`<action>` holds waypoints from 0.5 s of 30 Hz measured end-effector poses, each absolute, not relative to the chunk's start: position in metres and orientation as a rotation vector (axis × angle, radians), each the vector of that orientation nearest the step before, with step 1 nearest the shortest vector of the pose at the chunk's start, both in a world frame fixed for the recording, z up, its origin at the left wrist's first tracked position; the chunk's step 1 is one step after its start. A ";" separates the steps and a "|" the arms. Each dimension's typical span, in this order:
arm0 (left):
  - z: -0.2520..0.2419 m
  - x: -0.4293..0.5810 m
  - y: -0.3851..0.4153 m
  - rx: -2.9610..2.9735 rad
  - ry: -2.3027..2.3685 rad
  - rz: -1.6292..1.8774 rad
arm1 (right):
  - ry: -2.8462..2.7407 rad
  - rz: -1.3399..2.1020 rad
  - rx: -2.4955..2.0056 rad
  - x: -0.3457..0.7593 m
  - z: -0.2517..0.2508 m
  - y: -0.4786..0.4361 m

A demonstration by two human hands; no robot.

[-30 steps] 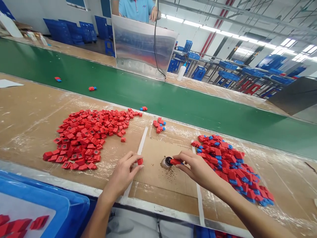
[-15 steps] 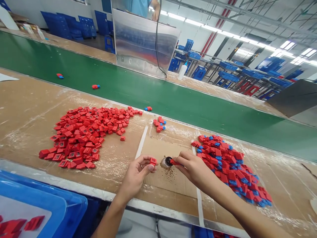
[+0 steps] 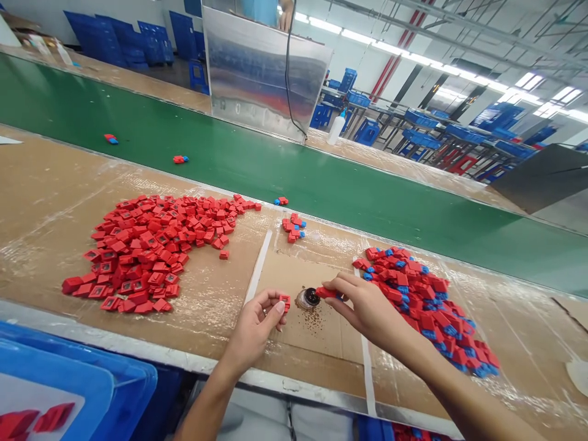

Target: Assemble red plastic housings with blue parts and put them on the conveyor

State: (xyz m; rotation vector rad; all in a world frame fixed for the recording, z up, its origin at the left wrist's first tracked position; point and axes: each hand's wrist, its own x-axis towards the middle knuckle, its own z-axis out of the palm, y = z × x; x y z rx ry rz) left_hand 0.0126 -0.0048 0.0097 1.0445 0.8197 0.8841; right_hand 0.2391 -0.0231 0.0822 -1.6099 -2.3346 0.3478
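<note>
Jar (image 3: pixel 309 298) on cardboard (image 3: pixel 337 346), before conveyor (image 3: pixel 367 187)

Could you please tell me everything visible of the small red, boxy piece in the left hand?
The small red, boxy piece looks like plastic or rubber, with a squarish recess in its visible face. The left hand pinches it between thumb and fingers, hiding part of it. It is held over the tan cardboard sheet, left of the small round dark-topped jar and apart from it. No blue shows on it.

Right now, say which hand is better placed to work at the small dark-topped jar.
Probably the right hand: its red piece is at the jar, while the left hand holds its red block apart from it.
</note>
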 end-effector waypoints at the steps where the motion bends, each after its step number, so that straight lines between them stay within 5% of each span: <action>1: 0.010 0.011 -0.005 1.034 0.813 0.881 | -2.296 0.385 -1.612 0.241 0.084 -0.022; 15: 0.006 0.012 -0.010 1.134 0.941 0.949 | -1.463 1.308 -1.560 0.250 0.085 -0.010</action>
